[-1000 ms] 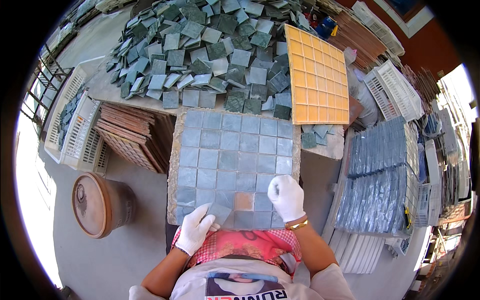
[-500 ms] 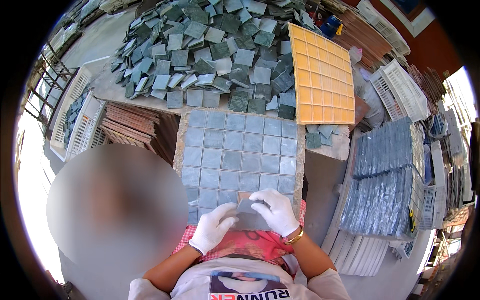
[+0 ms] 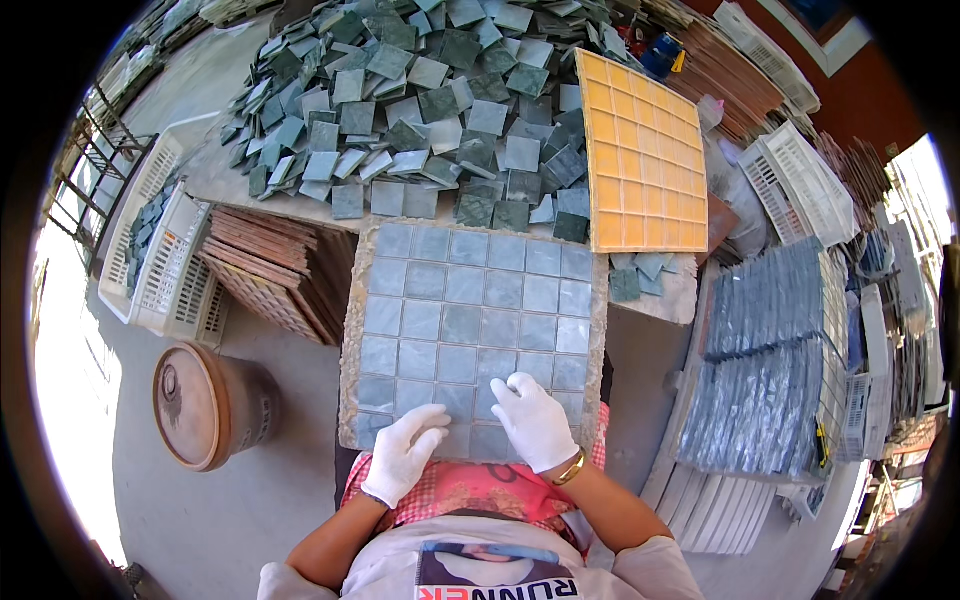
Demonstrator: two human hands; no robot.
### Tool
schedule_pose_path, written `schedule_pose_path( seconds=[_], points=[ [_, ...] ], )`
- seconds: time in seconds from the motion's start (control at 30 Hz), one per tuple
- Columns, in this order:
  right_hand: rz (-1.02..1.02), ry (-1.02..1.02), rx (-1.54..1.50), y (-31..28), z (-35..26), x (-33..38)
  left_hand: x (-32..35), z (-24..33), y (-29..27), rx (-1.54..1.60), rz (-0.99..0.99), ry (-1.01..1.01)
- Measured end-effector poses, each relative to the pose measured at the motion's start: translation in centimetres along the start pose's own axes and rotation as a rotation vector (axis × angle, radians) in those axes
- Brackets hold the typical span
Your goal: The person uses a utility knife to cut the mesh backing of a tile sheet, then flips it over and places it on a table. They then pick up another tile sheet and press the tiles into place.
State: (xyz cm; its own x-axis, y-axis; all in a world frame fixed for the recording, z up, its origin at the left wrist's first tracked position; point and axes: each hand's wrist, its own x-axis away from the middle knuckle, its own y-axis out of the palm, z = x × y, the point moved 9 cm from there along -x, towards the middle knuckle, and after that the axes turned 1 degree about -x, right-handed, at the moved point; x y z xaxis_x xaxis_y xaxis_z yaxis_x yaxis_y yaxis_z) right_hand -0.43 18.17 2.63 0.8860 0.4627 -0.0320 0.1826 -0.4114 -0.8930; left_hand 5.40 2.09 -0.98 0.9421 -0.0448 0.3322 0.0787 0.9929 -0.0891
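Square grey-blue stone tiles (image 3: 462,322) sit in close rows on a rough-edged board (image 3: 351,335) in front of me. My right hand (image 3: 537,422), in a white glove, rests its fingertips on the tiles near the board's close edge, and no tile shows in its grip. At the lower left of the same board, my left hand (image 3: 405,452), also gloved, hovers over or touches the tiles with thumb and fingers apart. Both palms face down, so what lies right under the fingers is partly hidden.
A heap of loose green-grey tiles (image 3: 440,105) covers the table behind the board. An orange grid tray (image 3: 645,160) leans at its right. Wrapped tile stacks (image 3: 760,365) stand farther right. On the left are a lidded bucket (image 3: 190,405), stacked brown trays (image 3: 275,270) and white crates (image 3: 180,260).
The tile held between both hands has left my grip, and the gap in the near rows is now filled. My hands have moved apart. A blurred patch at left is gone, showing the bucket.
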Motion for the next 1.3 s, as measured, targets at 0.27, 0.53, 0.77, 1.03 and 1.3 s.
schedule_pose_path(
  seconds=[0.27,0.53,0.77,1.03,1.3],
  points=[
    [-0.135,-0.038,-0.01,0.0,0.5,-0.9,0.0,2.2,1.0,-0.352,0.01,0.275],
    [-0.049,-0.074,-0.178,-0.9,0.6,-1.2,-0.1,2.3,0.3,-0.414,0.017,0.311],
    [-0.151,-0.024,-0.407,-0.6,1.8,-2.4,-0.6,1.0,-0.2,-0.337,0.033,0.293],
    [-0.123,0.018,-0.409,-0.7,1.7,-2.1,-0.7,0.8,-0.3,-0.32,0.021,0.28],
    [0.103,0.007,-0.076,-0.8,0.8,-0.5,-0.7,1.1,-0.1,-0.339,0.032,0.314]
  ],
)
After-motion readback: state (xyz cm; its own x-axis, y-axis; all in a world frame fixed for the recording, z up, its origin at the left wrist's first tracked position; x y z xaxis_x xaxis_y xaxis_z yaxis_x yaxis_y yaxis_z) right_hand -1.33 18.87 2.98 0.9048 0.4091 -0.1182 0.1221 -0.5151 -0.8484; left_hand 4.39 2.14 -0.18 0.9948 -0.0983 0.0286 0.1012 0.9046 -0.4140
